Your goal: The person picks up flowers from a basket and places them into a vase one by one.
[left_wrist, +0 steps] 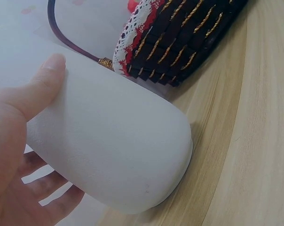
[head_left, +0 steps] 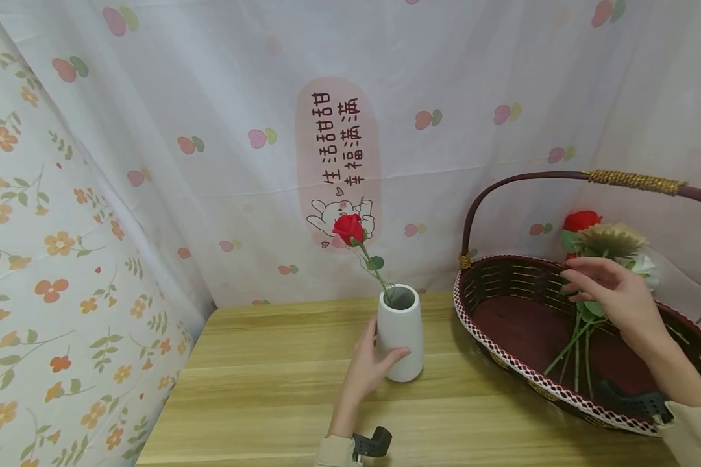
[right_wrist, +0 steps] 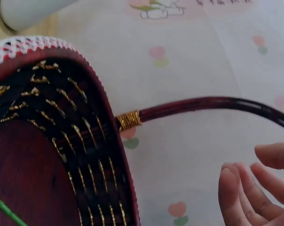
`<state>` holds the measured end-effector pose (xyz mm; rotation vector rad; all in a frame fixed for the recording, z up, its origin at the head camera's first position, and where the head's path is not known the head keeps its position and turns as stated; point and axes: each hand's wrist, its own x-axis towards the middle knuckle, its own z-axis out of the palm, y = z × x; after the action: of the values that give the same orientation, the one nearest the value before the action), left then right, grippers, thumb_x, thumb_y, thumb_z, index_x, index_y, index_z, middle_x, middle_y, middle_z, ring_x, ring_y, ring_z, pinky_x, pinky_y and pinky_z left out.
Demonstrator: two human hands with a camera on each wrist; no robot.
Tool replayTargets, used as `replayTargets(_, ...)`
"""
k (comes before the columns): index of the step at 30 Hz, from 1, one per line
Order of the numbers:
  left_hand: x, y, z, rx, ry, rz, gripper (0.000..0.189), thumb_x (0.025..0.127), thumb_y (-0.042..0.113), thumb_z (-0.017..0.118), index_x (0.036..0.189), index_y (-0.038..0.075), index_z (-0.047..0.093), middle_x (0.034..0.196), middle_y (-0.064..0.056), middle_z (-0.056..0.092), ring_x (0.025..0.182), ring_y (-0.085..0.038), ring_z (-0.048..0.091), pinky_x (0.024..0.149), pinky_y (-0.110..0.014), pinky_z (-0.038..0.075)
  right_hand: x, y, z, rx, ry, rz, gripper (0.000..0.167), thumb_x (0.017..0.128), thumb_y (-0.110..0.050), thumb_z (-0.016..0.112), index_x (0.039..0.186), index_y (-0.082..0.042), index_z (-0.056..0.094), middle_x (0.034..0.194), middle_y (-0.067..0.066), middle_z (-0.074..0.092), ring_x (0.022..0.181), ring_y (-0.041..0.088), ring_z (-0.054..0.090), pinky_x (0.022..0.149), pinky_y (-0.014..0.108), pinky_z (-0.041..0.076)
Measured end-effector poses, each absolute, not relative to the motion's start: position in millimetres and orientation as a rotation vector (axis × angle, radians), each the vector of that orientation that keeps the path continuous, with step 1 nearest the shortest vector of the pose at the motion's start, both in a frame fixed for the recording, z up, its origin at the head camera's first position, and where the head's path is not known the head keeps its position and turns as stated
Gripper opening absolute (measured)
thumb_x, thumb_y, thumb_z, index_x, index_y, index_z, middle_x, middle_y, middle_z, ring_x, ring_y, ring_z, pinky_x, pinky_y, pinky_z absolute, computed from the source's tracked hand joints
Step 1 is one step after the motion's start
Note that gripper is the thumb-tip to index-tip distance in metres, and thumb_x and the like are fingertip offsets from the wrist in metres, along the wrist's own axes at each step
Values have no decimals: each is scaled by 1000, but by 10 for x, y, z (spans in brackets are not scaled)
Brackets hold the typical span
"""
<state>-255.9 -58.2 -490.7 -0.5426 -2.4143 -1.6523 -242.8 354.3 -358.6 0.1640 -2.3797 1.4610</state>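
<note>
A white vase [head_left: 400, 340] stands upright on the wooden table, with a single red rose [head_left: 349, 230] leaning left out of its mouth. My left hand [head_left: 367, 363] holds the vase from its left side; in the left wrist view the thumb [left_wrist: 50, 84] lies across the near face and the fingers go behind. Over the basket [head_left: 526, 318], my right hand [head_left: 622, 298] hovers with loosely bent fingers and nothing between them. Behind and below it, a bunch of flowers leans on the basket's far rim: a red bloom [head_left: 583, 220], a pale yellowish bloom [head_left: 610, 241] and a white one.
The dark woven basket has lace trim and a tall arched handle [head_left: 526, 175] wrapped in gold cord. It stands right of the vase. A patterned curtain [head_left: 210, 130] hangs behind the table [head_left: 257, 383], and a floral cloth [head_left: 52, 259] hangs at the left.
</note>
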Motion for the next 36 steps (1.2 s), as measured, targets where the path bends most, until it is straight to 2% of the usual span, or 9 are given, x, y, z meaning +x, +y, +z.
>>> replayTargets(5, -2551, -585, -4900, -549, -2398, -1651, 81, 88, 43, 79, 153, 15, 38, 144, -6, 52, 130, -26, 51, 105, -49, 46, -2441, 3667, -3600, 125, -2344, 1539, 28, 102, -19, 63, 130, -18, 62, 106, -22, 67, 82, 2, 69, 68, 19, 56)
replayTargets(14, -2539, -588, -4902, -545, -2398, -1658, 83, 88, 42, 79, 154, 15, 37, 144, -7, 51, 130, -26, 51, 106, -50, 45, -2475, 3856, -3691, 67, -2281, 1518, 18, 99, -18, 67, 116, -24, 66, 91, -19, 70, 75, 3, 70, 63, 18, 56)
replayTargets(20, -2528, -585, -4887, -551, -2399, -1666, 82, 88, 42, 78, 154, 15, 36, 144, -7, 51, 130, -26, 51, 106, -51, 45, -2476, 3929, -3791, 22, -2286, 1495, 16, 99, -19, 66, 112, -28, 62, 90, -22, 68, 73, 1, 69, 61, 17, 55)
replayTargets(36, -2522, -574, -4892, -557, -2405, -1666, 83, 89, 41, 78, 154, 15, 35, 144, -8, 51, 131, -27, 50, 107, -51, 45, -2478, 4079, -3980, -303, -2173, 1479, 12, 98, -15, 62, 97, -27, 59, 69, -28, 63, 55, -1, 64, 51, 12, 50)
